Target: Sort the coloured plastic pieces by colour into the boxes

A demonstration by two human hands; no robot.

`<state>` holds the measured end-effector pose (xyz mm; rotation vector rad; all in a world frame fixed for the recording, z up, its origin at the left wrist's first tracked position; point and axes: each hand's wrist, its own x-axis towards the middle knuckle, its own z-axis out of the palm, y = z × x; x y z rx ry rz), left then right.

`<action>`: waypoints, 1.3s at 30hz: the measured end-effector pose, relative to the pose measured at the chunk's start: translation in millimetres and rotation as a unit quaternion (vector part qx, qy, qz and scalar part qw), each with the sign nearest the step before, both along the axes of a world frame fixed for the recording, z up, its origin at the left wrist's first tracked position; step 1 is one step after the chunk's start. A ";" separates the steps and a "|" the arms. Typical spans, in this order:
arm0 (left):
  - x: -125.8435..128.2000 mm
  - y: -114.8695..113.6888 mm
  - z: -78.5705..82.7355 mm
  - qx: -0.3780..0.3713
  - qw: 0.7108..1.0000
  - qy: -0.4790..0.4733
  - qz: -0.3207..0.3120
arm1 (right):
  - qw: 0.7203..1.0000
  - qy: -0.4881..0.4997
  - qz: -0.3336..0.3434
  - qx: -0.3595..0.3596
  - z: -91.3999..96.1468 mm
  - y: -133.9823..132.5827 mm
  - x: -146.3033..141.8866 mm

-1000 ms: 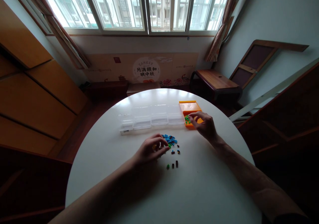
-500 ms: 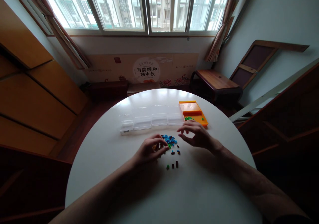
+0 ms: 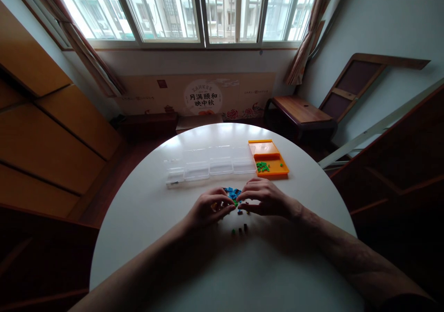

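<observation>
My left hand [image 3: 210, 206] rests over the left side of a small pile of toy building bricks [image 3: 231, 193], mostly blue with some green. Its thumb and forefinger come together in a pinch; what is between them, if anything, is hidden. Yellow and brown bits show under its curled fingers. From the right, my right hand [image 3: 265, 198] reaches over the pile, thumb and forefinger apart, close to a green brick [image 3: 236, 203] by the left fingertips. Below the hands lie a few dark bricks [image 3: 245, 227] and a green one [image 3: 233, 232].
An open orange case [image 3: 279, 164] holding several green bricks [image 3: 262, 166] stands behind my right hand. Beside it, a row of clear plastic boxes [image 3: 197, 172] with raised lids runs left. All stand on a round white table [image 3: 138, 238]. A wooden bench [image 3: 301, 110] is beyond.
My right hand has moved left and toward me, from beside the orange case to the pile. The green bricks in the case are now uncovered. My left hand has barely moved.
</observation>
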<state>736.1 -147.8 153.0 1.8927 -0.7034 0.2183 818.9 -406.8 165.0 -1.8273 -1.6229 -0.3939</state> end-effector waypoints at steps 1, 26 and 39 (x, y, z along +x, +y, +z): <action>0.2 -0.2 0.2 -0.001 1.000 -0.001 -0.001 | 1.000 -0.002 0.001 0.002 0.5 0.6 -0.7; 1.6 8.9 3.8 0.095 0.992 -0.079 0.032 | 0.997 0.024 -0.065 0.015 6.3 -14.7 10.6; 3.6 23.5 14.9 0.214 0.964 -0.158 0.013 | 0.932 0.051 -0.360 0.007 -6.5 -61.7 61.8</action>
